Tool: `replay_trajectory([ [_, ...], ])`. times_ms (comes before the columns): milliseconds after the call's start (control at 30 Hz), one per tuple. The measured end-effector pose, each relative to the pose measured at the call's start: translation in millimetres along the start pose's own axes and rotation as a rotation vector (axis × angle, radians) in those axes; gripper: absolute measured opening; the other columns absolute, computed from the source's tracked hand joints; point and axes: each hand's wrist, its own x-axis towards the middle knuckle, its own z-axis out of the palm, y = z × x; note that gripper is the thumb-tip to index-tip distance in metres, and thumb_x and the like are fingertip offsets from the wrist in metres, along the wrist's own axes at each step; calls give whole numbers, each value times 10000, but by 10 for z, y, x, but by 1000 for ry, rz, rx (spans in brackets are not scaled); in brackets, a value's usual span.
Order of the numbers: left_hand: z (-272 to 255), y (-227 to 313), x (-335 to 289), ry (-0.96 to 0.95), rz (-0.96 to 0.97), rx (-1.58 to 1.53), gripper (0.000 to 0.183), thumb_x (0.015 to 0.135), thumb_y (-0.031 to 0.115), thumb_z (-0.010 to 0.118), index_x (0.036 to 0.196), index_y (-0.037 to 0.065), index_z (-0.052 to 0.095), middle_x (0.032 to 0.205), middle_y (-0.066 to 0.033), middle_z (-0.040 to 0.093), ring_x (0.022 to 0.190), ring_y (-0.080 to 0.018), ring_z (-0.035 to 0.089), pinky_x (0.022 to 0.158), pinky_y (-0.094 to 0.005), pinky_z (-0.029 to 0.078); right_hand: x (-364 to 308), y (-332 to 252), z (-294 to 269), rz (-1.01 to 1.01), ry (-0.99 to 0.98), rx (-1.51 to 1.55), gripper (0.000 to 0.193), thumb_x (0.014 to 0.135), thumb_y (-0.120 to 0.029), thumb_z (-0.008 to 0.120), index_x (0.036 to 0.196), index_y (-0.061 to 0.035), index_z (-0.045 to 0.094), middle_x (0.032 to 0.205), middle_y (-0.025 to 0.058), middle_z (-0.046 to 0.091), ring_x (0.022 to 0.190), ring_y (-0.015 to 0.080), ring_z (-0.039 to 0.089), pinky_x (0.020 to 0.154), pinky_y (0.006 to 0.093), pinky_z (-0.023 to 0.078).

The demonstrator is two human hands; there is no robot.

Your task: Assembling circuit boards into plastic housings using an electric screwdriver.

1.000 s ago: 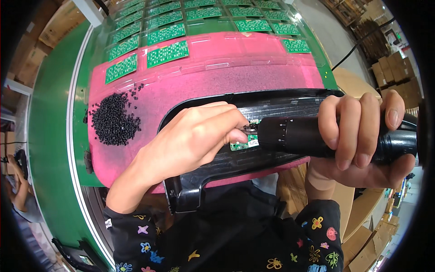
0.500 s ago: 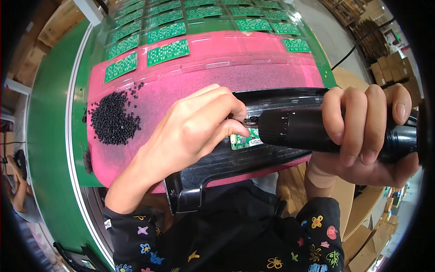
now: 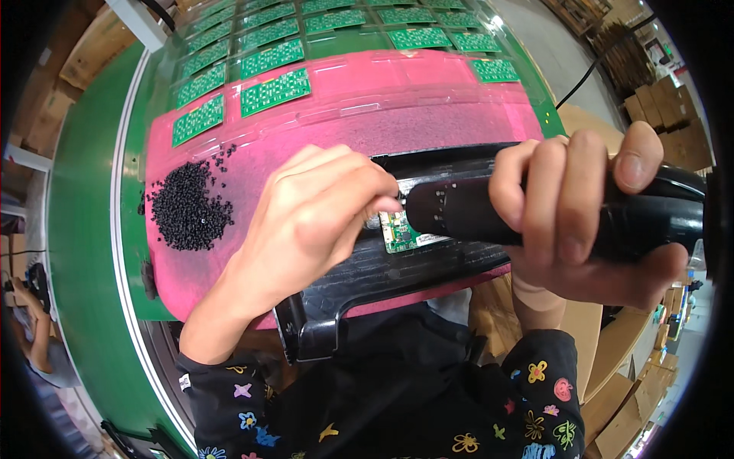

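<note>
My right hand [image 3: 569,210] is wrapped around a black electric screwdriver [image 3: 470,210], which lies nearly level and points left. At its tip, the thumb and forefinger of my left hand [image 3: 310,203] are pinched together; whatever they hold is hidden. Just below the tip, a small green circuit board [image 3: 399,236] shows in part inside a long black plastic housing [image 3: 359,279]. Both hands and the screwdriver cover much of that housing.
A heap of small black screws [image 3: 191,210] lies on the pink mat [image 3: 252,157] at left. Behind, a clear plastic tray [image 3: 359,96] holds several green circuit boards [image 3: 275,92]. Cardboard boxes [image 3: 612,382] stand at right. Another person's arm [image 3: 34,306] shows at far left.
My right hand and the screwdriver have moved left. My left hand has shifted slightly left, its fingers still pinched by the tip. More of the circuit board's left part shows.
</note>
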Motion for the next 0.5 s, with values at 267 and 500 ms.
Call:
replay_trajectory([
  [267,-28,-14,16,23,-191,25,118,772,-26,691,870,-12,627,773,-135,627,723,-315,630,638,-383,497,-71,222,21,162,119,-242,501,897,-511,590,1075,-68,439,612,7,492,453,106,440,505,266,380],
  [500,-20,-63,-46,25,-137,149,115,781,-31,688,878,-16,627,788,-142,629,722,-329,628,628,-380,494,4,333,13,207,43,-283,452,893,-458,600,1016,-60,424,576,13,460,442,105,419,490,266,381],
])
